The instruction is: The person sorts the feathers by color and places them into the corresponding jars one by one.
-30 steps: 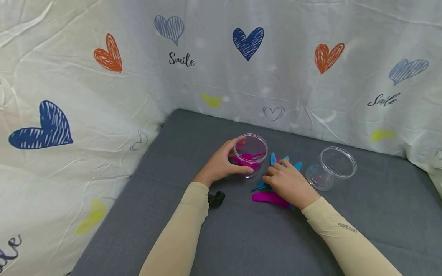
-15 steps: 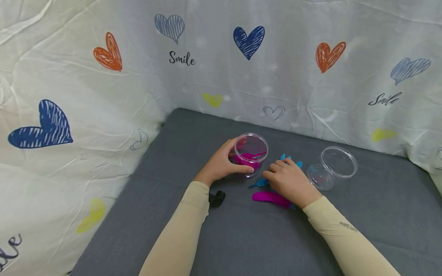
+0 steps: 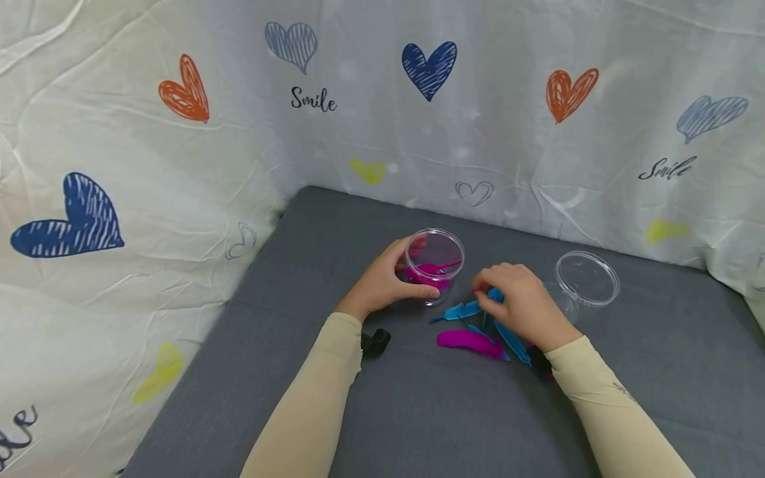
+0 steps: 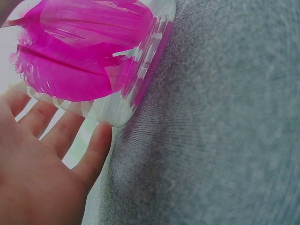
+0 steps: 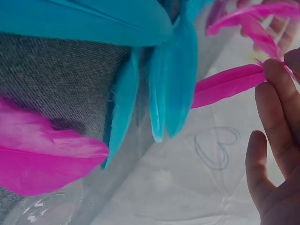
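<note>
My left hand (image 3: 388, 282) grips a clear plastic jar (image 3: 435, 277) on the cloth, thumb on its near side. Pink feathers (image 4: 84, 61) fill part of the jar, seen close in the left wrist view. To the right, my right hand (image 3: 522, 302) pinches a pink feather (image 5: 229, 86) by its end; the right wrist view shows it sticking out from the fingertips. Under and in front of that hand lie several blue feathers (image 3: 463, 311), partly hidden by it. One more pink feather (image 3: 469, 341) lies nearest the person.
A second clear jar (image 3: 615, 289) stands at the right, its lower part partly behind the right hand. Dark grey cloth (image 3: 335, 252) covers the table. A white curtain (image 3: 508, 119) with printed hearts hangs behind. A black device (image 3: 376, 344) sits at the left wrist.
My right hand has risen off the feather pile and shifted right, now with a pink feather in its fingertips, uncovering blue feathers. The left hand still holds the jar in place.
</note>
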Demonstrator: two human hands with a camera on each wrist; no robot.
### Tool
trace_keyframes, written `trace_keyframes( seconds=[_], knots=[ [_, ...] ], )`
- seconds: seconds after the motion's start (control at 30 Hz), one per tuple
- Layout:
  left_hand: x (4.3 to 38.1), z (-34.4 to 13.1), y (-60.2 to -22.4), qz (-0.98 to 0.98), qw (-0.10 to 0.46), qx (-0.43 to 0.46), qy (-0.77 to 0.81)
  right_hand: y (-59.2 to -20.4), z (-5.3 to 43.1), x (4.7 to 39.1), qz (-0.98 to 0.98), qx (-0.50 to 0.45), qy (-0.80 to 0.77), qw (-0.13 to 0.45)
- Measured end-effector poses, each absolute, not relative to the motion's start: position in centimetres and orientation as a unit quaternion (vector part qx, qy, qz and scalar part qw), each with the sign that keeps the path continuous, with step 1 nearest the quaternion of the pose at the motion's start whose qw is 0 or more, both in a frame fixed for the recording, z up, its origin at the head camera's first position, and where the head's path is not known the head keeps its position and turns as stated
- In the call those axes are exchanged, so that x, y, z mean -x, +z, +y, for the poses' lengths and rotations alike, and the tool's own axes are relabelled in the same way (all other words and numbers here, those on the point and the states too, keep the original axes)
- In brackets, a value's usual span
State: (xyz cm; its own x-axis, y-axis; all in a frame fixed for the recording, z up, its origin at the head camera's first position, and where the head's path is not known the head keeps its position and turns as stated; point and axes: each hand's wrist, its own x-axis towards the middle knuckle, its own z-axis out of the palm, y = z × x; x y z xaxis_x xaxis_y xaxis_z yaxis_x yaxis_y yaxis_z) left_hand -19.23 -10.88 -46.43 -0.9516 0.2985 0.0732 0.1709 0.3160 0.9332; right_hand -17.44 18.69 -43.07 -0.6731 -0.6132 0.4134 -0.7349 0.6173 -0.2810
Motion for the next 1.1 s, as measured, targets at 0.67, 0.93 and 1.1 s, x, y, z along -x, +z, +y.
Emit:
trace_keyframes(
  seconds=[0.67,0.93,1.1],
  knots=[
    [19.1,-10.9,-46.2,0.818,0.059,-0.136,0.556,-39.3,17.9,16.6,-0.874,-0.27,0.372,0.158],
    [19.1,-11.0,-46.3,0.817,0.058,-0.139,0.557,-37.5,17.2,16.8,-0.864,-0.272,0.384,0.177],
    [19.2,-11.0,-46.3,0.819,0.061,-0.138,0.554,-36.4,16.5,16.9,-0.861,-0.274,0.384,0.19]
  ],
)
